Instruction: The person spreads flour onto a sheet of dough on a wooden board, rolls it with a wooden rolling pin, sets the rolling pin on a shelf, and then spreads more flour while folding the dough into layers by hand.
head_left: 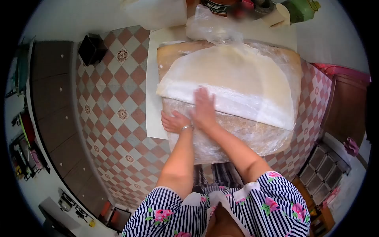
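Observation:
A wide, thin sheet of dough (pixel 241 73) covers the far half of a floured wooden board (pixel 244 134). White flour lies thickly along its straight near edge, which looks folded over. My right hand (pixel 204 106) rests over that edge, left of its middle, with fingers stretched out and slightly blurred by motion. Lower and to the left, my left hand (pixel 175 121) lies at the board's left side, its fingers spread and nothing held; a silver bracelet (pixel 186 127) circles that wrist.
Beyond the board lie a clear plastic bag (pixel 215 25), a pale cup (pixel 276 15) and a green bottle (pixel 302 10). A white surface (pixel 156 118) shows under the board's left side. A black bin (pixel 92 50) stands on the tiled floor (pixel 118 91).

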A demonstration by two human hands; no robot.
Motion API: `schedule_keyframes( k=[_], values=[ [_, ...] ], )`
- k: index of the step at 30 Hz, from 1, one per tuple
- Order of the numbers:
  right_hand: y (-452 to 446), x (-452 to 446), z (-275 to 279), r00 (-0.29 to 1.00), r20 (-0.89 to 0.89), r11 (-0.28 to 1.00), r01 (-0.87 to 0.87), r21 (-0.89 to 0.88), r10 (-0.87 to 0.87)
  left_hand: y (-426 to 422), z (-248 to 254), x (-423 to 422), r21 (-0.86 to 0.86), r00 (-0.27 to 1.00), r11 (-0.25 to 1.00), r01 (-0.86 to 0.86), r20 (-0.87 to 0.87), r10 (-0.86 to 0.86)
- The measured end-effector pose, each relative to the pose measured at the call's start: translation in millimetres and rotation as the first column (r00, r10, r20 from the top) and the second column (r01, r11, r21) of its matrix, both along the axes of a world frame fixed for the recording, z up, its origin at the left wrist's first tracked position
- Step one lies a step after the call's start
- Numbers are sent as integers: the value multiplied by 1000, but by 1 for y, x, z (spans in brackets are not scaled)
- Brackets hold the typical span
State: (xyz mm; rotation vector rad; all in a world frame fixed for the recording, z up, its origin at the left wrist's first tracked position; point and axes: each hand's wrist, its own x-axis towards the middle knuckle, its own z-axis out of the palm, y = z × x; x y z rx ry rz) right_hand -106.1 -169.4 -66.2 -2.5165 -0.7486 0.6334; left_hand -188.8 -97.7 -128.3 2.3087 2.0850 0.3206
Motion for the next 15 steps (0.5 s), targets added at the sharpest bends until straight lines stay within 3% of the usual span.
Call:
schedule_keyframes(
  k=[4, 9, 11, 15],
  values=[
    [82, -6, -13, 966, 142, 955, -239, 173, 216, 2, -16, -3, 48, 998, 999, -4, 63, 1],
    [119, -13, -22, 935, 195, 931, -329, 158, 297, 5, -17, -7, 75, 999, 997, 13, 39, -16],
    [116, -10, -26, 922, 233, 925, -348, 150, 309, 4, -18, -7, 74, 999, 997, 20, 23, -22],
    [60, -3, -15, 976, 107, 971, -204, 124, 192, 4, -21, -8, 78, 1000, 997, 26, -12, -25]
  ],
)
